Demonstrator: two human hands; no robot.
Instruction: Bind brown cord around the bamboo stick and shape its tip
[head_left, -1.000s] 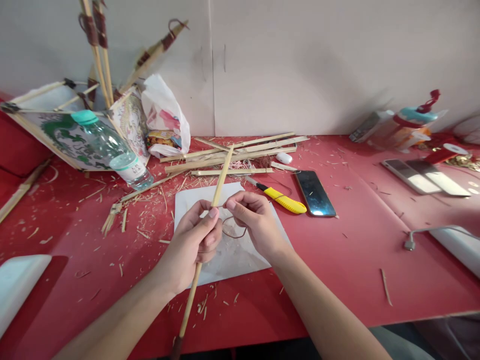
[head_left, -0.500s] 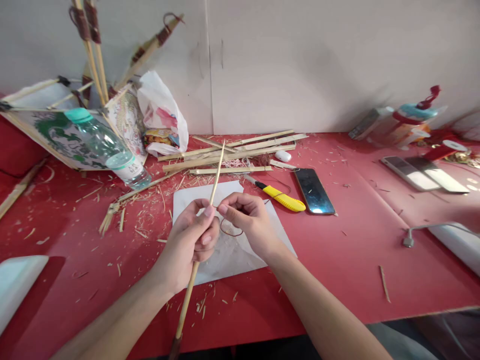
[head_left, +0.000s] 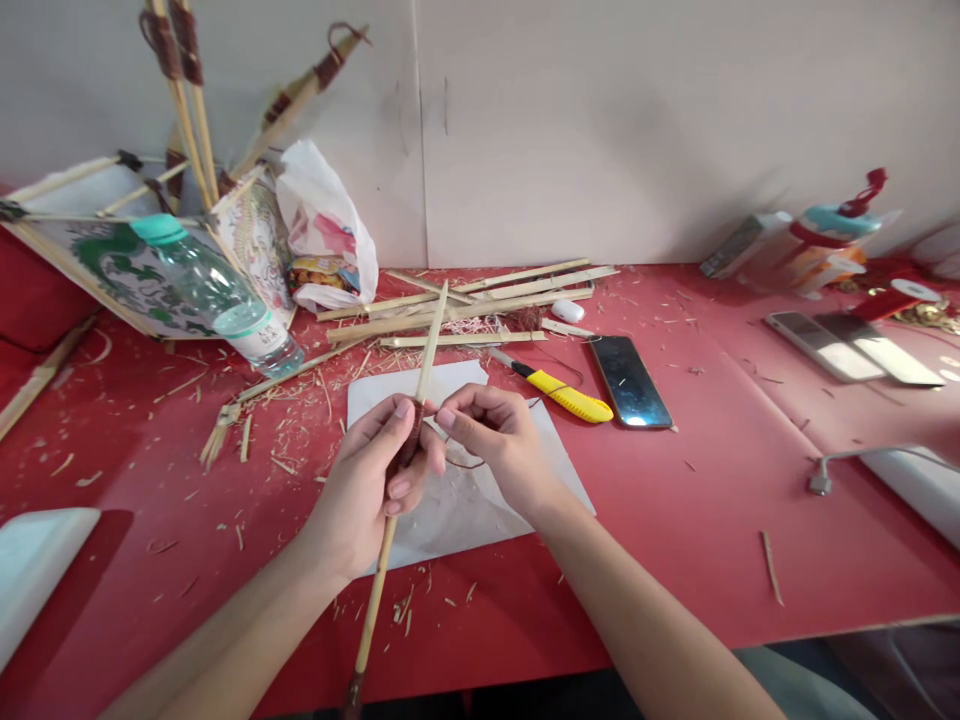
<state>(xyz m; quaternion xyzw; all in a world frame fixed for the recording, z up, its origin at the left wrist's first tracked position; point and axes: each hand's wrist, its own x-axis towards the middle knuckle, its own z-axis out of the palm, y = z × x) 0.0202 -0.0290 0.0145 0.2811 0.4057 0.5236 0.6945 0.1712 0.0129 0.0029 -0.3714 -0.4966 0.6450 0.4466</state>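
Note:
My left hand (head_left: 375, 478) is closed round a long bamboo stick (head_left: 432, 335) that slants from the table's near edge up toward the pile of strips. A dark brown wrapping shows on the stick just at my left fingertips. My right hand (head_left: 491, 438) pinches a thin brown thread (head_left: 466, 463) right beside the stick; the thread loops down over the white paper sheet (head_left: 480, 510) beneath both hands.
A yellow utility knife (head_left: 559, 394) and a dark phone (head_left: 628, 381) lie just right of the paper. Bamboo strips (head_left: 480, 300) are piled behind. A water bottle (head_left: 217, 297), printed lantern frame (head_left: 112, 255) and plastic bag (head_left: 326, 230) stand back left. Shavings litter the red table (head_left: 712, 500).
My left fingers have shifted on the stick, uncovering the dark wrapped section. The thread loop has drawn in smaller and closer to the stick. The right hand has barely moved.

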